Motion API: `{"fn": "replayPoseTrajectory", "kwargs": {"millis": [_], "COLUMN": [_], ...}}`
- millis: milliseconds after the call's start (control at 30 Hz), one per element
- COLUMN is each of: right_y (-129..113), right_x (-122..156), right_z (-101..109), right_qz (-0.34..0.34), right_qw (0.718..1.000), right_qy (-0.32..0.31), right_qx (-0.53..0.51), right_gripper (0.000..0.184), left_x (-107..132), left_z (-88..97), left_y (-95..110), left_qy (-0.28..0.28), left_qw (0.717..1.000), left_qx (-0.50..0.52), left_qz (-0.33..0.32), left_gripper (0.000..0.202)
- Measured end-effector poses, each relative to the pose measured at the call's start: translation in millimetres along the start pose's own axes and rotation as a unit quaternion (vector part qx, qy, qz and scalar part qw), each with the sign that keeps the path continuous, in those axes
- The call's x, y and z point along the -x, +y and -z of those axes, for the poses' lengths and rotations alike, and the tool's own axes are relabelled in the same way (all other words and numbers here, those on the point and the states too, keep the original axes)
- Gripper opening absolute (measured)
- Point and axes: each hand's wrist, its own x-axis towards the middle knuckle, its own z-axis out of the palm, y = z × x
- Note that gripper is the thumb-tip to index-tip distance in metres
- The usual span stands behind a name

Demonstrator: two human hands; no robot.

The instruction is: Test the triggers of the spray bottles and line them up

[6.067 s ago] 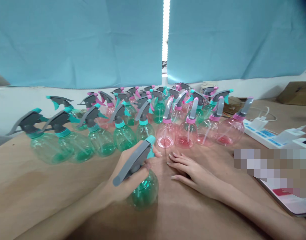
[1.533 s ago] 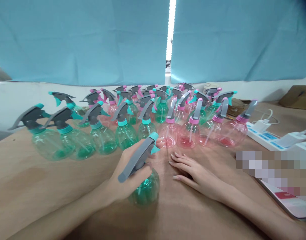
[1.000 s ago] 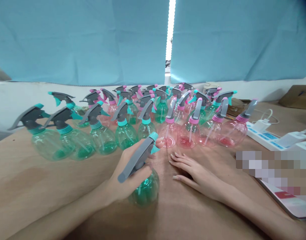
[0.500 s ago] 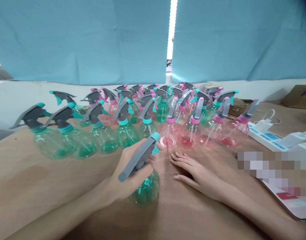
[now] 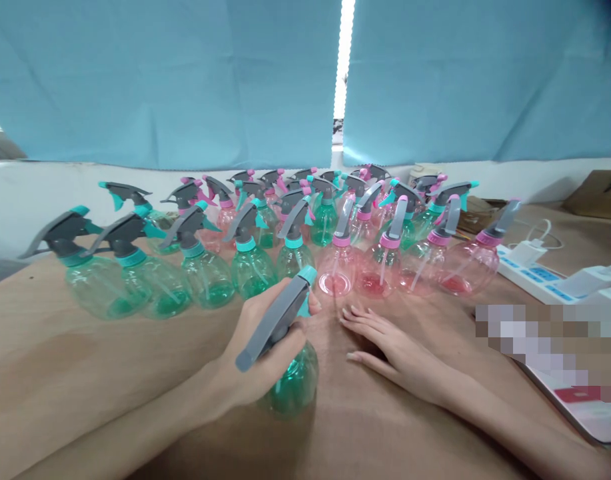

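My left hand (image 5: 265, 347) is wrapped round the neck of a green spray bottle (image 5: 295, 387) with a grey head and a teal nozzle. A finger lies at its teal trigger, and the hand hides the collar. To the right, my right hand (image 5: 385, 343) rests on the wooden table (image 5: 375, 433) with its fingers stretched out and holds nothing. Just beyond it stand pink spray bottles (image 5: 375, 277) with grey and pink heads. Left of these, the front row goes on with green spray bottles (image 5: 208, 280) with teal collars.
Behind the front row stand several more green and pink spray bottles (image 5: 325, 220). At the right lie a white power strip (image 5: 530, 273) with chargers and a flat device (image 5: 575, 400), partly blurred out. A cardboard box (image 5: 598, 193) sits at the back right, below a blue curtain (image 5: 485, 80).
The left index finger has drawn the teal trigger in towards the bottle's neck. My right hand has stayed in place.
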Motion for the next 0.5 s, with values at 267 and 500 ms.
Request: {"fn": "replayPoseTrajectory", "kwargs": {"millis": [267, 500], "right_y": [-0.6, -0.2], "right_x": [-0.2, 0.4], "right_z": [0.6, -0.3], "right_qz": [-0.005, -0.001], "right_qw": [1.0, 1.0], "right_qy": [-0.009, 0.006], "right_qx": [0.007, -0.004], "right_gripper": [0.055, 0.054], "left_x": [0.9, -0.1], "left_z": [2.0, 0.6], "left_y": [-1.2, -0.7], "left_qy": [-0.004, -0.011], "left_qw": [1.0, 1.0], "left_qx": [0.012, 0.02], "left_qz": [-0.002, 0.001], "left_gripper": [0.017, 0.023]}}
